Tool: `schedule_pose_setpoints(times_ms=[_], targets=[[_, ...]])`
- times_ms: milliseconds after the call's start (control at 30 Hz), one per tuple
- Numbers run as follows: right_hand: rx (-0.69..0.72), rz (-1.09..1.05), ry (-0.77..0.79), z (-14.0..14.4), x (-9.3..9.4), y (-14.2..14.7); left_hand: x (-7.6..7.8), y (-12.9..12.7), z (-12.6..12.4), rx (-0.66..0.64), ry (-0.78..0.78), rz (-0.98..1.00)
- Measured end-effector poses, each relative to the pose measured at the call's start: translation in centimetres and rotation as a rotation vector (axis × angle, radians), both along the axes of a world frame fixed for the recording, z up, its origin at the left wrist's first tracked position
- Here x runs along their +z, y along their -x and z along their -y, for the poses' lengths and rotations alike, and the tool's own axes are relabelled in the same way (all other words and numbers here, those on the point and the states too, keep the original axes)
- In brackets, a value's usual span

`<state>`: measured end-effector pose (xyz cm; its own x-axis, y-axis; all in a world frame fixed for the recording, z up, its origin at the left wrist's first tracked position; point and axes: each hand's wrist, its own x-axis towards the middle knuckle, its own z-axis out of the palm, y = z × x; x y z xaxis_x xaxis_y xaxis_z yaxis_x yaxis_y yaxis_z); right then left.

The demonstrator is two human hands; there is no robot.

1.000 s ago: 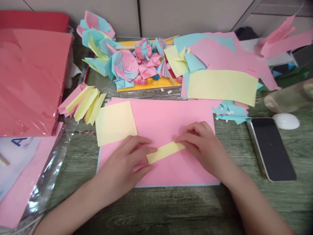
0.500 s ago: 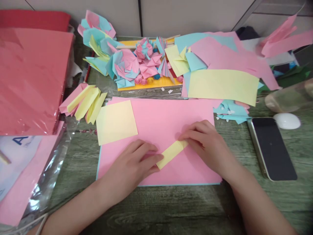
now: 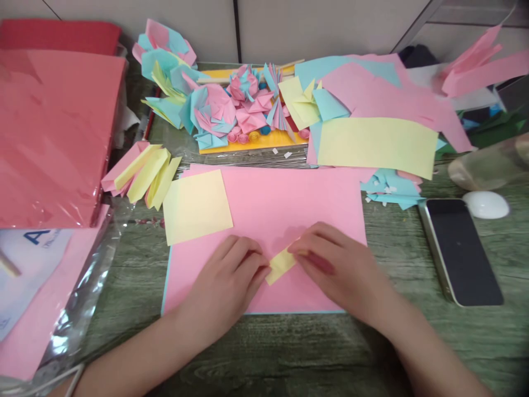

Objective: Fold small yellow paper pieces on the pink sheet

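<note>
A narrow folded strip of yellow paper (image 3: 281, 266) slants across the stack of pink paper (image 3: 264, 204). My left hand (image 3: 231, 275) pinches its lower left end between thumb and fingers. At the upper right end, my right hand (image 3: 334, 270) closes on the strip with thumb and fingertips and covers that end. On the stack's upper left corner lies a flat yellow sheet (image 3: 198, 207). Beside that sheet are folded yellow and pink strips (image 3: 144, 173).
Paper flowers (image 3: 215, 107) crowd a yellow board at the back. Loose sheets (image 3: 376, 146) lie back right, near a clear bottle (image 3: 487, 160). A phone (image 3: 463, 251) and a white mouse (image 3: 486, 204) sit at right. Wrapped red paper (image 3: 58, 132) occupies the left.
My right hand has moved left and slightly down along the yellow strip, so less of it shows between my hands. My left hand stays at the lower end, its fingers drawn in slightly.
</note>
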<state>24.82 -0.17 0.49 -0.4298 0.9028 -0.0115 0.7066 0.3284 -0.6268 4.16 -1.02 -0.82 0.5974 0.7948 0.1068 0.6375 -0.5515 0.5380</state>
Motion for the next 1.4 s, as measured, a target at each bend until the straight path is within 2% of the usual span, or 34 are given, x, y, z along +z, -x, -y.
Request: schedule_pose_setpoints(times_ms=[67,133,333,433,500,567,667,867,1000,1233,1400], targets=[[0.052,-0.047,0.123,0.5,0.2,0.9,0.1,-0.2,0.2,0.017,0.004,-0.023],[0.059,-0.063,0.169,0.7,0.0,1.5,0.1,-0.3,0.2,0.007,-0.011,-0.058],[0.050,-0.043,0.161,0.9,-0.6,1.8,-0.4,0.1,0.5,-0.031,-0.167,-0.202],[0.038,-0.033,0.155,1.0,-0.6,1.9,0.4,0.4,1.3,-0.105,-0.223,-0.285],[0.031,-0.023,0.160,1.1,-0.6,2.1,1.4,0.5,2.1,-0.178,-0.237,-0.269],[0.024,-0.021,0.166,1.1,-0.7,2.1,2.4,0.5,3.0,-0.219,-0.225,-0.266],[0.022,-0.020,0.159,1.0,-0.8,2.2,3.1,0.5,3.8,-0.225,-0.164,-0.397],[0.039,0.010,0.152,0.9,-0.7,2.2,2.6,0.8,4.3,-0.149,-0.160,-0.536],[0.073,0.029,0.194,0.8,-0.5,2.1,2.4,1.0,4.7,-0.126,-0.128,-0.539],[0.065,0.053,0.139,1.2,-0.7,2.3,2.3,1.0,4.9,-0.128,-0.122,-0.527],[0.071,0.065,0.114,1.2,-0.7,2.5,2.7,0.5,5.0,-0.127,-0.003,-0.646]])
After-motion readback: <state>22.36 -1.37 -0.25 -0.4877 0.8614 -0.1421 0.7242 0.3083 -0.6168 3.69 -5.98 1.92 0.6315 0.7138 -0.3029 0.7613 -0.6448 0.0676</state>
